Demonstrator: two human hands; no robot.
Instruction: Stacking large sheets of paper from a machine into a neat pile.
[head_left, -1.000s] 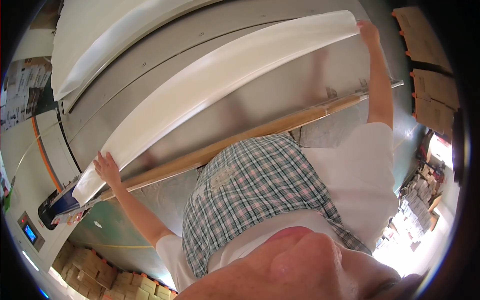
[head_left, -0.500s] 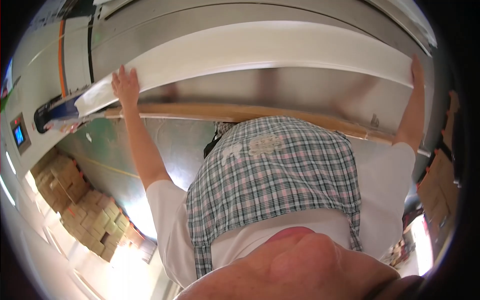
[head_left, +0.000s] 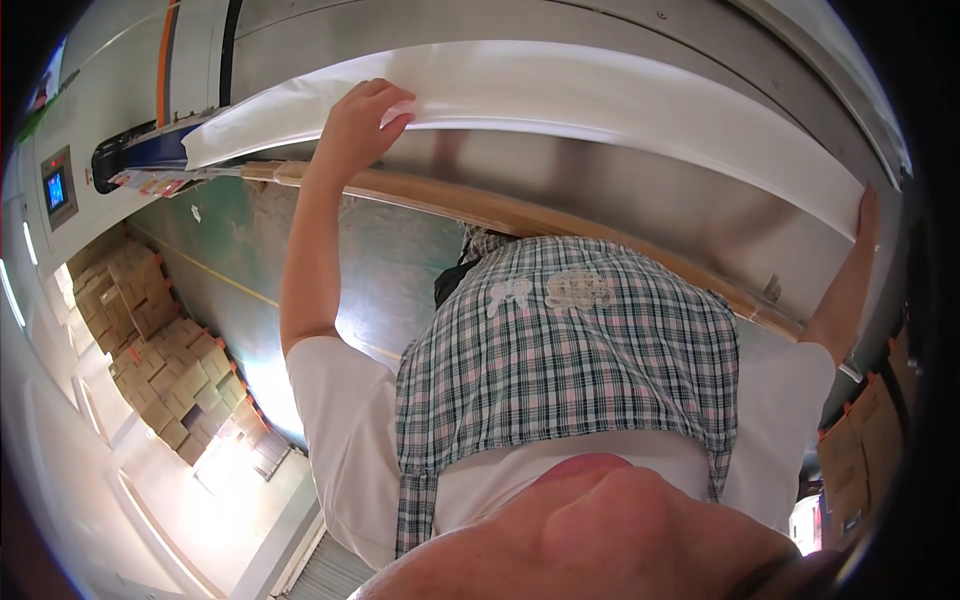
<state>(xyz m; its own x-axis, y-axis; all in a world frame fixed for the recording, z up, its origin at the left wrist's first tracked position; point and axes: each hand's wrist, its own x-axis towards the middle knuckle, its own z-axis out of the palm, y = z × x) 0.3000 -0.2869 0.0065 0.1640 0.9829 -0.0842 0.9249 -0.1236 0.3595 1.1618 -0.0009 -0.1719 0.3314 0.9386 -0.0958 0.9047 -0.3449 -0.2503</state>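
Note:
A long, smooth white strip of sheet material, perhaps cloth or film, lies across the grey metal table. My left hand is over its near edge, left of the middle. The fingers there are bent and the thumb stands apart from them, with nothing visibly gripped. Against the right end of the strip is my right hand, its fingers stretched out and seen edge-on. The left end of the strip reaches a dark blue opening on a white machine.
A control panel with a lit blue screen is on the white machine. A brown edge board runs along the table front by my checked apron. Stacked cardboard boxes stand at the left, and more cartons at the right.
My left hand has moved right along the strip, from near its left end, and its fingers are now bent. My right hand stays at the right end. The view has shifted slightly.

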